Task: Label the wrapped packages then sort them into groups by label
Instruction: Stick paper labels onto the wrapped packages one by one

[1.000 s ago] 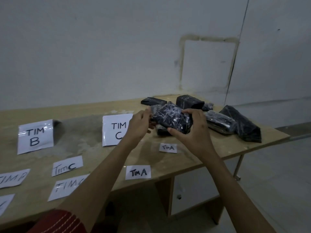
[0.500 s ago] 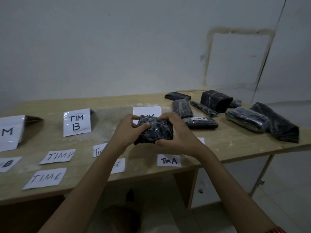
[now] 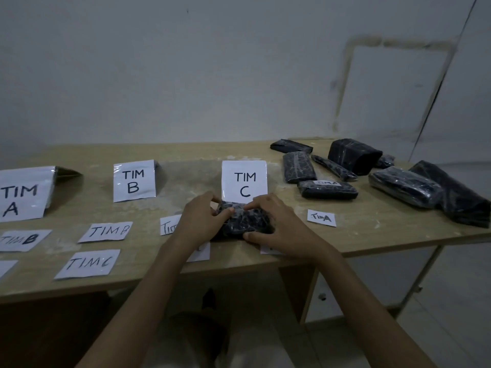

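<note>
A black plastic-wrapped package (image 3: 243,221) rests on the wooden table (image 3: 372,235) just in front of the standing "TIM C" sign (image 3: 244,180). My left hand (image 3: 200,219) grips its left side and my right hand (image 3: 276,225) covers its right side, thumb along the near edge. Several more black packages lie at the right; one (image 3: 328,189) carries a small "TIM A" label. Loose paper labels lie flat: "TIM A" (image 3: 321,217), "TIM B" (image 3: 106,231), "TIM C" (image 3: 87,264). My arms partly hide other slips.
Standing signs "TIM B" (image 3: 134,180) and "TIM A" (image 3: 22,193) sit to the left. A large long package (image 3: 451,193) lies near the table's right edge. A white wall runs behind the table. The near table edge lies just under my wrists.
Both hands brought the package from the pile at the right down onto the table in front of the "TIM C" sign. My view has swung left, showing the "TIM A" sign.
</note>
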